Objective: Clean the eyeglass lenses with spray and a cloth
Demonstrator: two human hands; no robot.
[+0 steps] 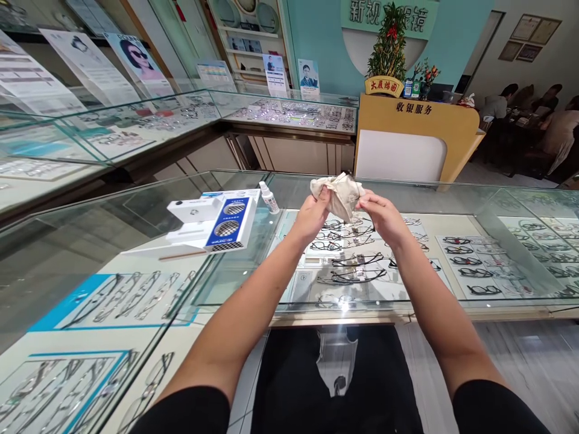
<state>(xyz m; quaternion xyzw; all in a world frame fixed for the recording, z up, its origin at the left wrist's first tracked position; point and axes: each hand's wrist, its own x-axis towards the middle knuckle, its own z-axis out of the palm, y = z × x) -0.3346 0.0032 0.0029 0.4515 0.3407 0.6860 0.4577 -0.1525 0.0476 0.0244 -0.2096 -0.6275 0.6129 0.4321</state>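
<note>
Blue and white, the open carton (233, 220) left of the cloth (340, 198) looks light and stiff, its print too small to read. Nearer the cloth's left, a small white spray bottle (269, 198), label illegible, would suit a hold round its body. The left grip (312, 218) pinches the cloth's left side. Held above the glass worktop (443, 202), the cloth looks soft and light, best taken by its edges; any contents cannot be told. The right grip (382, 218) pinches its right edge. Beyond, rightward, a yellow panel (384, 120) reads "收银服务".
</note>
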